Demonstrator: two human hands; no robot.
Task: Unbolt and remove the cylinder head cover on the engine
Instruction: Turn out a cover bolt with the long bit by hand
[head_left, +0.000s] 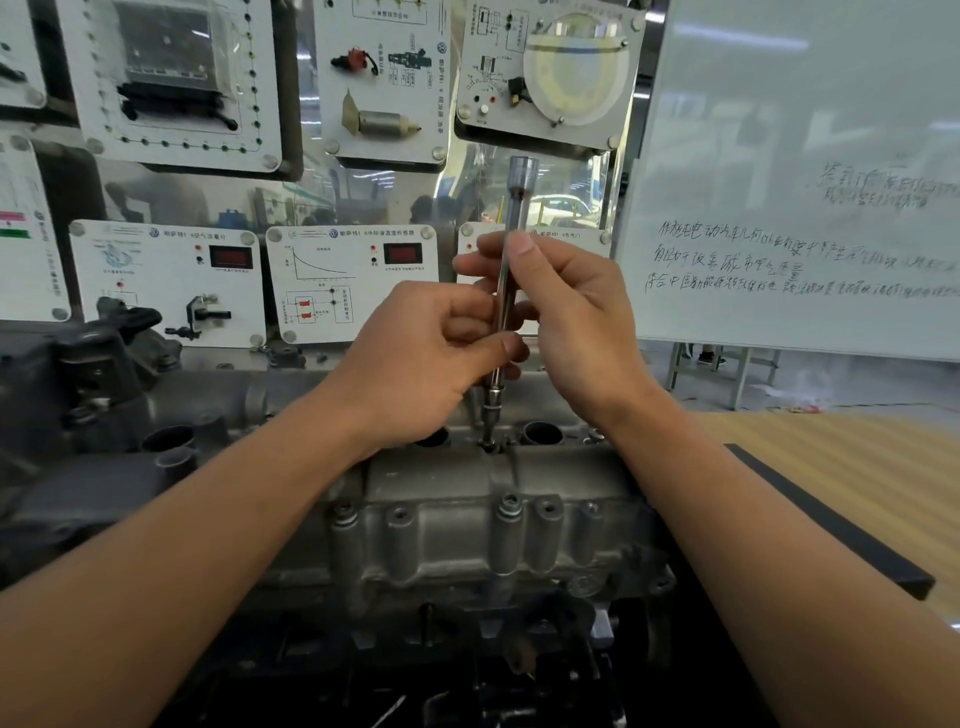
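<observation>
A long steel extension bar (514, 208) stands almost upright over the grey cylinder head cover (441, 499). Its socket end (491, 413) sits on a bolt (487, 445) in the cover's top middle. My left hand (415, 358) pinches the lower shaft between thumb and curled fingers. Higher up, my right hand (556, 306) pinches the shaft with thumb and fingertips. Several bolts (510, 505) sit in bosses along the cover's near edge.
Round plug wells (543, 432) open in the cover beside the socket. A dark manifold (104, 374) lies left. White demo panels (166, 280) hang behind, a whiteboard (795, 182) stands right, and a wooden bench (857, 478) with a black strip (831, 525) runs alongside.
</observation>
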